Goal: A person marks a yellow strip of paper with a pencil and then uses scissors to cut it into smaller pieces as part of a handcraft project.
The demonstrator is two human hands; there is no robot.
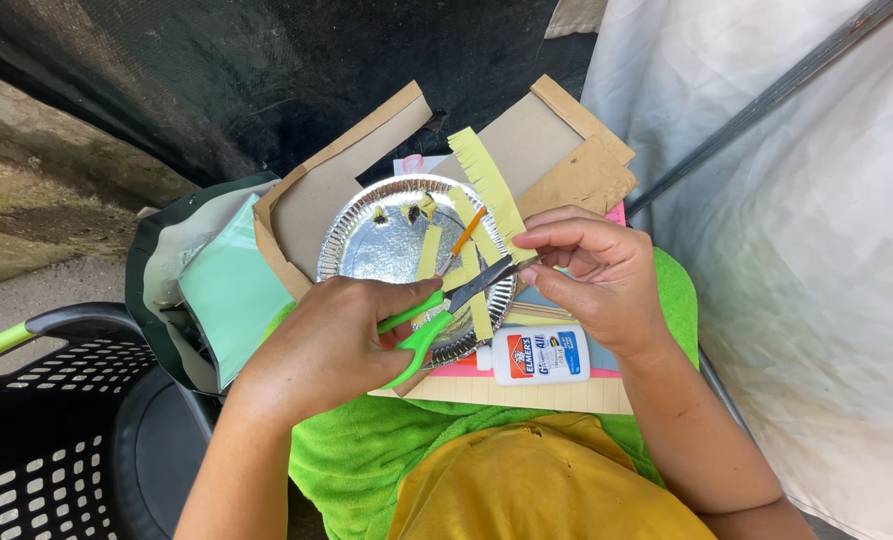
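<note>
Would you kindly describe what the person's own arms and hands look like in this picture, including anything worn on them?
Both forearms are bare up to the bottom edge of the picture: no sleeves, gloves or watch show on them. The left hand and the right hand also carry no rings or bands that can be seen. The fingers look uncovered, with short nails. A yellow garment covers the body below.

head view | steep downward look | close over lap and work

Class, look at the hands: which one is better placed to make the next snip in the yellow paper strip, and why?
The left hand: it grips the green-handled scissors, blades at the yellow fringed strip. The right hand only pinches the strip's end.
</note>
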